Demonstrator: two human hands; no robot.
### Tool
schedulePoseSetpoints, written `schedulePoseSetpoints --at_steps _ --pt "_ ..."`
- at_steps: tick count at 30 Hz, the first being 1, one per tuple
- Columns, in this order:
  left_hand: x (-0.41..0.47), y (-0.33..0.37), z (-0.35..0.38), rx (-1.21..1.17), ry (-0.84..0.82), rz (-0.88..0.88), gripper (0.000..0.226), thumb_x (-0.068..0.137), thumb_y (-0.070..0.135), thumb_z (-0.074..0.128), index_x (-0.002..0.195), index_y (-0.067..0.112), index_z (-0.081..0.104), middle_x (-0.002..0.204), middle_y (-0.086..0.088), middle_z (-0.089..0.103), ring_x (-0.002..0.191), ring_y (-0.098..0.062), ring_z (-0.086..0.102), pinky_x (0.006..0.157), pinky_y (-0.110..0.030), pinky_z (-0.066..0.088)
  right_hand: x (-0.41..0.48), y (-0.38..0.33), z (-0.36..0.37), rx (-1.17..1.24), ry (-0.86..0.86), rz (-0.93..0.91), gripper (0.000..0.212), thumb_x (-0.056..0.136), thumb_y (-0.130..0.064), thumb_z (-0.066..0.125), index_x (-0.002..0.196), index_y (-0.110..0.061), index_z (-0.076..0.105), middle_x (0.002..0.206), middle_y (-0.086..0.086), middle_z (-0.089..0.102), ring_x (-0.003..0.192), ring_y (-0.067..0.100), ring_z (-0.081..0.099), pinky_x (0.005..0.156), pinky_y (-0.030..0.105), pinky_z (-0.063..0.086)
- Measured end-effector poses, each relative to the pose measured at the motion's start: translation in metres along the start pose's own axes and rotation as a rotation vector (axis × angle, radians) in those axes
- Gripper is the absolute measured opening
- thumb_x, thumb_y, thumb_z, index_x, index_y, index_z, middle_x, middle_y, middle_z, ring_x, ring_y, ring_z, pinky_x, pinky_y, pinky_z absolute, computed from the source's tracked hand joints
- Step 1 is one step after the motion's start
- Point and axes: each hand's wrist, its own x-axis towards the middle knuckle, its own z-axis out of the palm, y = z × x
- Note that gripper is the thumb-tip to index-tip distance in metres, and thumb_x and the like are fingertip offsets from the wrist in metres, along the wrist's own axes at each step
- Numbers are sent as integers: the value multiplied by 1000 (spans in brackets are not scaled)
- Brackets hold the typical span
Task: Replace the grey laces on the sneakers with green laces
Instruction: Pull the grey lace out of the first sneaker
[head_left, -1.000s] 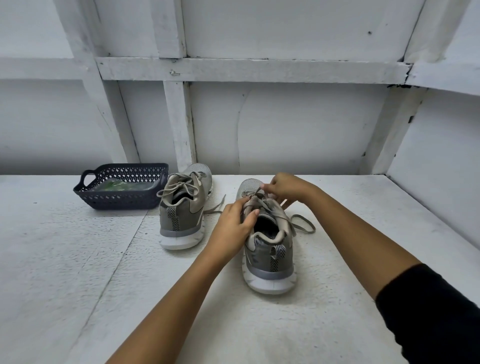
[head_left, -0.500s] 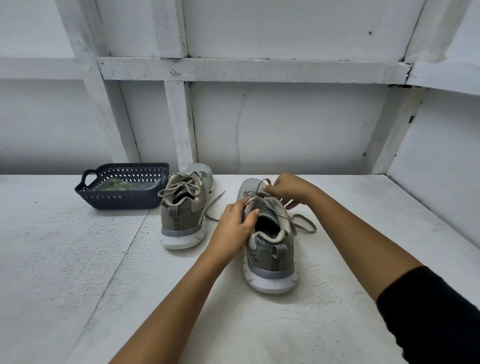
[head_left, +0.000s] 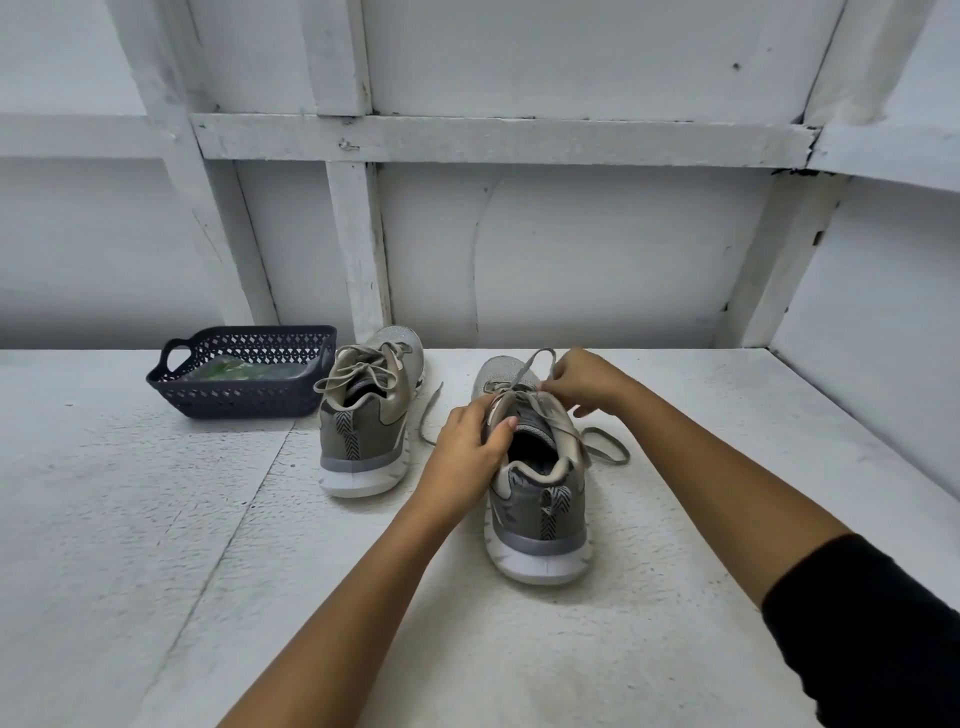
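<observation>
**Both hands on the near sneaker, grey lace pinched**

We see the near sneaker standing upright on the white table, heel toward us, and we place everything else from it. Our left hand grips its collar from the left side, fingers curled around the outside and thumb laid across the opening. Our right hand sits just above its tongue, thumb and forefinger pinched together on the grey lace, which rises from there in a small loop over the toe. The other fingers of that hand are loosely bent. One free end of the lace trails on the table to the left of the near sneaker, and another loops on the table to its right.

Just left of the near sneaker and a little farther back stands the far sneaker, its grey lace tied. Farther left of that, touching or nearly so, sits a dark basket holding the green laces under what looks like clear wrap.
</observation>
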Motion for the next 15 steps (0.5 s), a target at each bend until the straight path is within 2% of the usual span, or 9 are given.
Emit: schedulePoseSetpoints --at_steps 2,4,7,9,10,12,13,15 --pt "0 0 0 -7 0 -10 42 95 30 51 136 21 47 130 -4 50 122 -13 43 100 -20 31 1 -3 -4 123 -14 -13 22 94 -15 55 75 -6 58 59 5 58 47 9 56 48 21 47" --pt "0 -1 1 -32 -3 -38 45 95 31 52 137 19 45 131 -6 49 124 -15 43 106 -27 32 5 -9 -13 407 -16 27 25 95 -10 53 70 -7 55 45 0 57 36 4 54 42 16 47" --pt "-1 -2 1 -102 -13 -88 53 92 36 54 139 16 41 134 -9 47 128 -18 42 110 -40 34 10 -15 -31 901 72 60 23 93 -3 52 70 -3 55 41 1 59 39 7 59 48 18 53" --pt "0 -3 2 -101 -6 -94 64 84 49 52 138 17 42 133 -7 49 127 -17 44 109 -41 35 10 -14 -31 1068 58 44 20 93 -1 51 73 -4 55 47 2 62 46 11 63 53 21 55" --pt "0 -4 3 -95 -5 -96 69 79 55 49 138 18 44 132 -6 50 126 -17 46 108 -41 36 8 -11 -27 1058 15 45 19 93 -2 52 74 -5 55 52 3 62 53 13 63 56 24 55" --pt "2 -5 5 -82 -12 -102 76 73 62 45 136 19 46 130 -6 52 123 -16 48 108 -40 37 5 -3 -15 770 -60 99 13 94 -11 55 82 -6 53 70 6 57 66 16 56 63 31 52" --pt "3 -7 6 -78 -12 -100 80 71 66 43 136 20 47 129 -5 53 123 -16 49 107 -41 37 3 0 -11 567 -83 128 15 93 -16 58 85 -5 52 74 8 52 65 17 52 63 32 48" --pt "4 -9 6 -78 -9 -98 81 70 68 42 135 20 49 128 -6 54 122 -17 49 107 -41 37 1 2 -5 323 -118 124 27 91 -23 61 76 -5 49 67 10 45 56 19 43 57 27 40"
